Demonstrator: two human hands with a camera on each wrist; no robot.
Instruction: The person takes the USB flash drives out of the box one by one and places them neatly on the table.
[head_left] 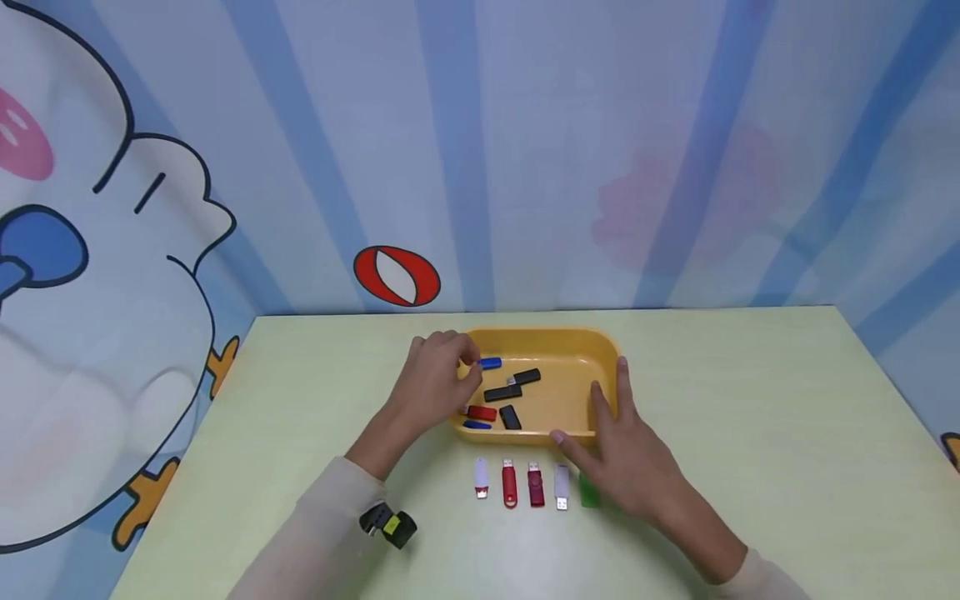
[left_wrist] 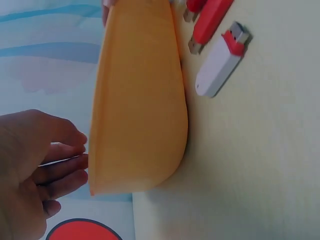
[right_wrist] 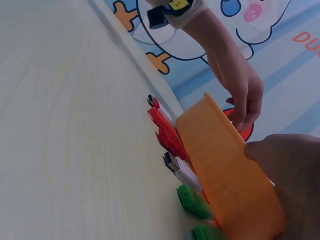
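Note:
A yellow tray (head_left: 566, 383) holds several USB sticks, among them black USB sticks (head_left: 510, 417), a red one (head_left: 482, 412) and a blue USB stick (head_left: 491, 363). Over the tray's left end, my left hand (head_left: 435, 379) has its thumb and index finger bent close together, overlapping the left end of that blue stick. I cannot tell whether they pinch it; in the left wrist view the tray's wall partly hides the fingertips. With fingers spread straight, my right hand (head_left: 637, 458) rests at the tray's front right corner, its thumb (right_wrist: 256, 150) at the rim.
In front of the tray runs a row of USB sticks: a white-and-red one (head_left: 481, 478), a red one (head_left: 509, 483), a dark red one (head_left: 536, 486), a pale one (head_left: 561, 485), and green ones (right_wrist: 192, 201) beside my right hand. A patterned backdrop (head_left: 540, 167) rises behind the table.

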